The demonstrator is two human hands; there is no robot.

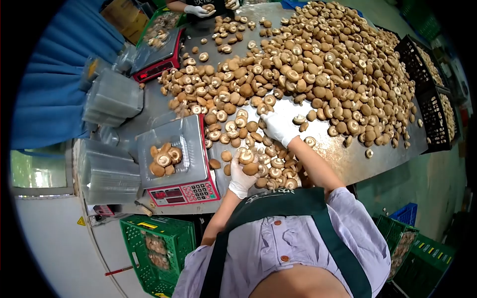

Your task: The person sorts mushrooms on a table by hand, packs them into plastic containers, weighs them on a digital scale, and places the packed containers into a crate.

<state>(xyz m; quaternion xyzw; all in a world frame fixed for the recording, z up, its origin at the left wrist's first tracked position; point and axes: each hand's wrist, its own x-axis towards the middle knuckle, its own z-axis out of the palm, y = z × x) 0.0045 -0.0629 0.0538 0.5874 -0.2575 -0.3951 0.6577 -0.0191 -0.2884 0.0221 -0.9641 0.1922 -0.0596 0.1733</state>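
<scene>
My left hand (241,180), in a white glove, is closed around brown-capped mushrooms at the table's near edge; one mushroom (246,156) shows its pale underside and another (250,169) sits by the fingers. Farther forward, my gloved right hand (280,129) reaches into the loose mushrooms (242,121), its fingers bent together beside a mushroom (269,100). Whatever lies under those fingers is hidden. To the left, a clear plastic tray (185,161) rests on a red-framed scale (144,171), with several mushrooms (165,159) inside it.
A large mushroom heap (338,64) covers the far right of the metal table (318,141). Stacked clear trays (109,171) and a second scale (158,62) stand left. Black crates (435,119) line the right edge; a green crate (159,233) stands below. Across the table, another person's gloved hand (198,11) holds a mushroom.
</scene>
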